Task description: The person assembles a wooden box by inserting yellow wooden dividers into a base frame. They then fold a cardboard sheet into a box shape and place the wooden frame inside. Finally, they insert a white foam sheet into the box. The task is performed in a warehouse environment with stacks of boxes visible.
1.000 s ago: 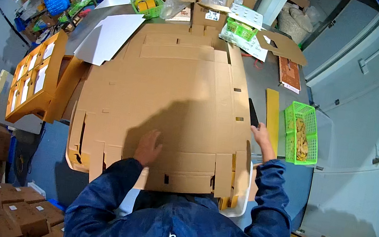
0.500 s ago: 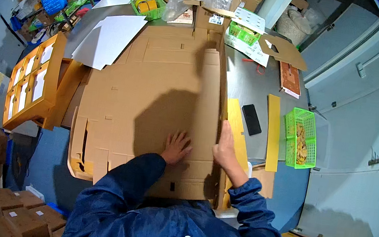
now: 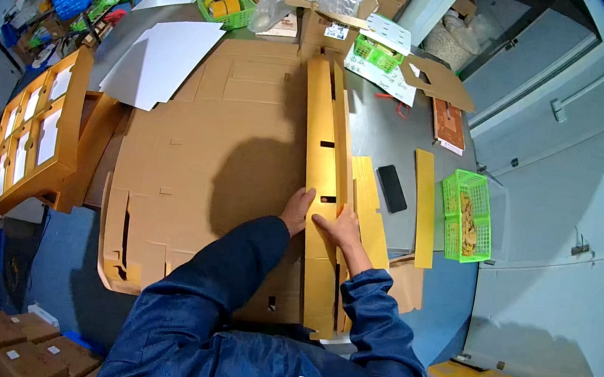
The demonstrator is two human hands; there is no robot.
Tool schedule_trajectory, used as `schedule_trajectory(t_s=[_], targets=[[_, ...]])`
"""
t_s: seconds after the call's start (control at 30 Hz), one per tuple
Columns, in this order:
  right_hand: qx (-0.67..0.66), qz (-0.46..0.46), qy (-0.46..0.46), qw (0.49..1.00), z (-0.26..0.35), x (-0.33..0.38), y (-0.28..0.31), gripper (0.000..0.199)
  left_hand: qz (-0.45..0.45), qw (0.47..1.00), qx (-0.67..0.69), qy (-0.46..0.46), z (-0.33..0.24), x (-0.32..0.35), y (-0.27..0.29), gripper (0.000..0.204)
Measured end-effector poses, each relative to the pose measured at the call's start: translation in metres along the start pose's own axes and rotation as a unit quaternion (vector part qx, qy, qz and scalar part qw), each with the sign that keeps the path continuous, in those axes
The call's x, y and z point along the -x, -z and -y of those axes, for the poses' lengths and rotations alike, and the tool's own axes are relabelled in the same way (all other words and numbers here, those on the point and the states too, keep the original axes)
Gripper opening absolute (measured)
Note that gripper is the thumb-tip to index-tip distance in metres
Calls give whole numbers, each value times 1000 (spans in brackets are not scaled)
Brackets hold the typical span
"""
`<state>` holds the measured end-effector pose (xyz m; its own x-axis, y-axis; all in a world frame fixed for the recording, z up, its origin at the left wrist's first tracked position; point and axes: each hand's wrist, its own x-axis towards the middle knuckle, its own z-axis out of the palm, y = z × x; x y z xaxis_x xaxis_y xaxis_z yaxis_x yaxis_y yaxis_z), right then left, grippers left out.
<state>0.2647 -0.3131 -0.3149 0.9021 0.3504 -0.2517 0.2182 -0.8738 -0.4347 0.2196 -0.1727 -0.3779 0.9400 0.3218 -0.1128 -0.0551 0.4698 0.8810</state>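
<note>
Grey metal bench (image 3: 375,133) bears a broad, brown cardboard sheet (image 3: 194,135); at its right, a slotted gold cardboard strip (image 3: 319,268) looks folded over — left hand (image 3: 298,210) and right hand (image 3: 342,229) clamped on it — the sheet's left unfolded.

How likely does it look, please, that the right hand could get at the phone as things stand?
Probably yes: the phone lies uncovered on the table, and the yellow strip between it and the right hand looks low, though that hand would first have to leave the cardboard.
</note>
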Motion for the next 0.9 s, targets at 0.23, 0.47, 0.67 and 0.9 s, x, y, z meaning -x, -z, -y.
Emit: schedule_trajectory(t_s=[0.23,0.47,0.67,0.9], targets=[[63,-8,4,998,6,-20,-7,74,-176,908,-349,153,2,8,-31,52],[32,-96,21,995,-64,-29,2,35,-209,813,-539,-77,-72,76,80,49],[75,-101,40,991,-43,-27,2,29,-395,658,-613,187,-132,137,334,67],[77,-105,35,991,-53,-35,-5,34,-229,875,-395,164,-150,123,367,40]])
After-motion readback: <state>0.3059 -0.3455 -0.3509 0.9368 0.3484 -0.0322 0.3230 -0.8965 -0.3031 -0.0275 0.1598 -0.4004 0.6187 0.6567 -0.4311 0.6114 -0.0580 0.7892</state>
